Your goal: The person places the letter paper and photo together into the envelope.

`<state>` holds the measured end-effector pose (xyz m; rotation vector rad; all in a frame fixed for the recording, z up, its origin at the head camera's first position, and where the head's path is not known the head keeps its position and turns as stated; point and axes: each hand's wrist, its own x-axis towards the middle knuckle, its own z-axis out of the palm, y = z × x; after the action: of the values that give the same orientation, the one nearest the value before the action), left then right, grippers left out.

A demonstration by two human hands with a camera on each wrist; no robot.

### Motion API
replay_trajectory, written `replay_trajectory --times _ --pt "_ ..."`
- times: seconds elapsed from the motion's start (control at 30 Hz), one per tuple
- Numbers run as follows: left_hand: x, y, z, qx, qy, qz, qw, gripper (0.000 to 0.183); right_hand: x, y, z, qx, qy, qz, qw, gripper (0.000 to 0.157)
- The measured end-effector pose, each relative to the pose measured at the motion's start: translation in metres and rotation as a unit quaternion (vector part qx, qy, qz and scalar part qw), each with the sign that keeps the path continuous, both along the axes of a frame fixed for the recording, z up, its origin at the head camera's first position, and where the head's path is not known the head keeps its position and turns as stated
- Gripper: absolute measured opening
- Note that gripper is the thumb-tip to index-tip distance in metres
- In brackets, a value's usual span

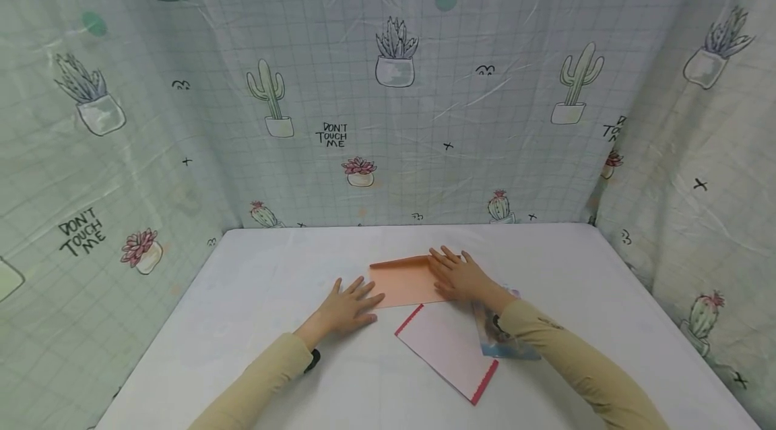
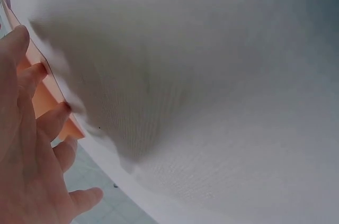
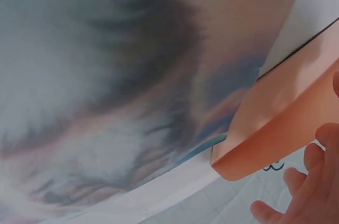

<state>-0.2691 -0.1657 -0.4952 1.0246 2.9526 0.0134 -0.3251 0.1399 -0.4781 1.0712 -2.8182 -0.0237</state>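
A sheet of orange paper [image 1: 403,286] lies in the middle of the white table, with a strip folded along its far edge. My left hand [image 1: 347,307] has its fingers spread at the paper's left edge; in the left wrist view its fingertips [image 2: 64,107] meet the orange edge. Over the right part of the paper lies my right hand [image 1: 457,276], fingers extended across the folded strip. The right wrist view shows this fold [image 3: 275,128] raised a little, beside the right-hand fingers [image 3: 313,158].
Just nearer than the orange paper is a pale pink sheet [image 1: 445,346] with red scalloped ends. A glossy printed sheet [image 1: 506,347] lies partly under the right forearm. A cactus-print curtain [image 1: 394,120] surrounds the table [image 1: 291,261] at the back and sides.
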Motion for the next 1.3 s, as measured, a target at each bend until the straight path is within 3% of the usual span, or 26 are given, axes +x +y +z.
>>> replay_trajectory --times 0.17,0.57,0.8,1.3 --pt "0.002 0.006 0.009 -0.026 -0.006 0.015 0.9995 0.049 -0.001 0.001 -0.002 -0.002 0.008 0.007 1.000 0.056" --pt "-0.002 0.012 0.013 -0.004 0.007 0.021 0.9997 0.040 -0.009 0.004 -0.006 -0.001 0.032 -0.016 0.999 0.053" --pt "-0.005 0.016 0.012 -0.003 0.025 0.015 0.9996 0.038 -0.012 0.004 -0.005 0.001 0.000 -0.049 0.999 0.054" --pt "-0.004 0.018 0.010 -0.014 0.024 0.027 0.9993 0.040 -0.015 -0.001 -0.006 0.038 -0.044 -0.100 0.993 0.055"
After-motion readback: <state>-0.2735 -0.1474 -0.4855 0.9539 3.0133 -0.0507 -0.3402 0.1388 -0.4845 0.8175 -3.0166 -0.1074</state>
